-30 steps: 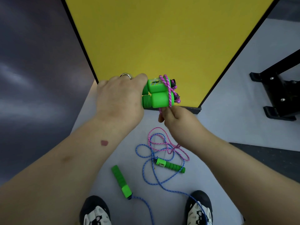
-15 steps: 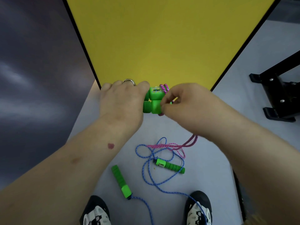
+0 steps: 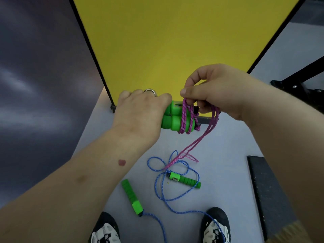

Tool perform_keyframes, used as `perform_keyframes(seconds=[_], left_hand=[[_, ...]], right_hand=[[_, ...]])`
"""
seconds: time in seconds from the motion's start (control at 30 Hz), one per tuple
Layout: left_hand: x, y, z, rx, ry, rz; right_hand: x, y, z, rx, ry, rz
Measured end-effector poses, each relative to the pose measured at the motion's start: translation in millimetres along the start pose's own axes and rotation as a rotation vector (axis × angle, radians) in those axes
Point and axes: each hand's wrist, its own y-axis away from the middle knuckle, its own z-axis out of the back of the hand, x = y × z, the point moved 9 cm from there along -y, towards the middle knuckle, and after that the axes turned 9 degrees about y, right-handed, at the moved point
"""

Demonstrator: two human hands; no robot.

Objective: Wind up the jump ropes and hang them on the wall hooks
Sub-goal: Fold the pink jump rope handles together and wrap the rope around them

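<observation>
Right now the left hand (image 3: 138,113) grips the paired green handles (image 3: 172,118), long axis pointing right, while the right hand (image 3: 215,95), just beside their free end, pinches the pink rope (image 3: 184,118) looped crosswise around them.

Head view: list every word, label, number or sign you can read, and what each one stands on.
No readable text anywhere in this view.
Green handles in the left hand: a small window on top, too blurred to read.
Green handle on the floor: a small window on its square end, too small to read.
Yellow panel: plain, no print.
</observation>
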Motion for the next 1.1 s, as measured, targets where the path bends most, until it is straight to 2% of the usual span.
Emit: perform_keyframes(seconds=[0.17,0.37,0.5,0.63,0.77,0.93,1.1], left_hand=[[-8,-1,7,-0.023,0.001,-0.045],[-9,-1,10,-0.037,0.028,-0.069],[-7,-2,17,-0.075,0.059,-0.061],[-1,-3,23,-0.109,0.081,-0.015],[8,-3,22,-0.114,0.06,0.034],[13,-3,13,-0.095,0.026,0.091],[19,-4,7,-0.079,0.011,0.114]], right_hand=[[-2,-18,13,-0.099,0.129,0.067],[-18,-30,-10,0.013,0.062,0.062],[-39,-29,-26,0.11,-0.072,-0.043],[-60,-16,-36,0.085,0.27,-0.087],[-80,-6,-70,0.106,0.197,-0.185],[-82,22,-85,-0.013,0.099,-0.206],[-59,44,-89,-0.071,0.18,-0.129]])
